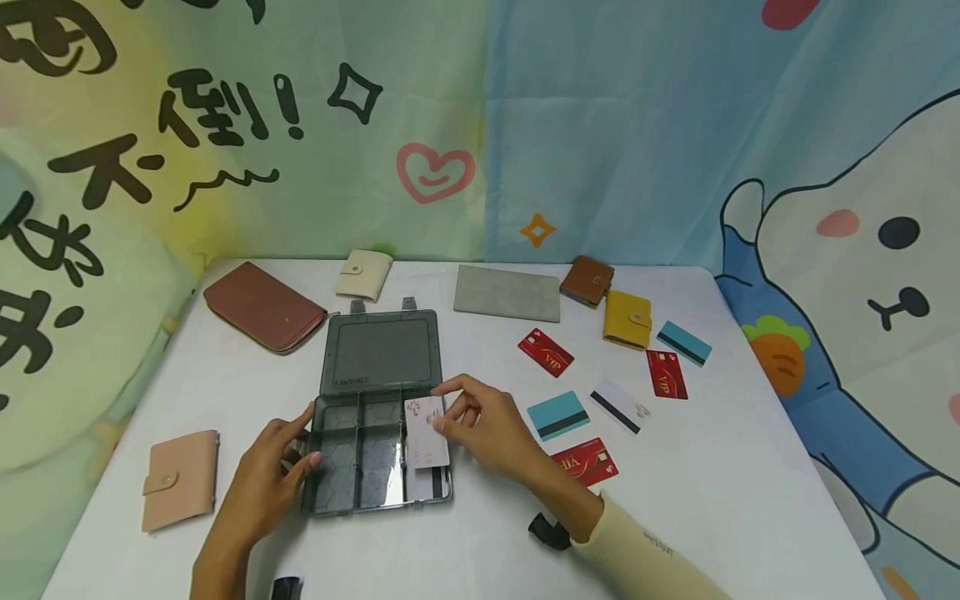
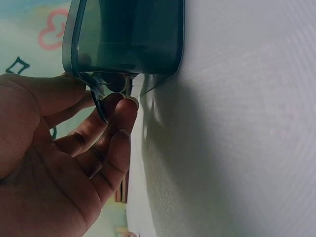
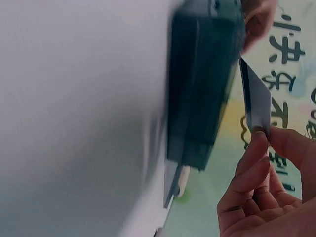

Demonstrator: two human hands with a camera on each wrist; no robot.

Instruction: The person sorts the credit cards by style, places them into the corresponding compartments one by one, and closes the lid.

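A dark translucent box [image 1: 360, 454] lies open on the white table [image 1: 750, 500], its lid [image 1: 378, 354] folded back flat. Several dividers split its tray. My left hand [image 1: 307, 437] grips the box's left wall; in the left wrist view the thumb and fingers [image 2: 123, 111] pinch that edge of the box [image 2: 128, 34]. My right hand [image 1: 442, 412] pinches a white card [image 1: 426, 433] by its right edge and holds it tilted over the right-hand compartment. In the right wrist view the card [image 3: 256, 98] stands edge-on beside the box [image 3: 202, 84], held at my fingertips [image 3: 259, 143].
Loose cards lie right of the box: red VIP cards [image 1: 546, 352] [image 1: 587, 462], blue ones [image 1: 558, 415], a white striped one [image 1: 619, 406]. Wallets ring the table: brown long [image 1: 262, 307], cream [image 1: 363, 273], grey pouch [image 1: 507, 293], yellow [image 1: 627, 319], pink [image 1: 180, 479].
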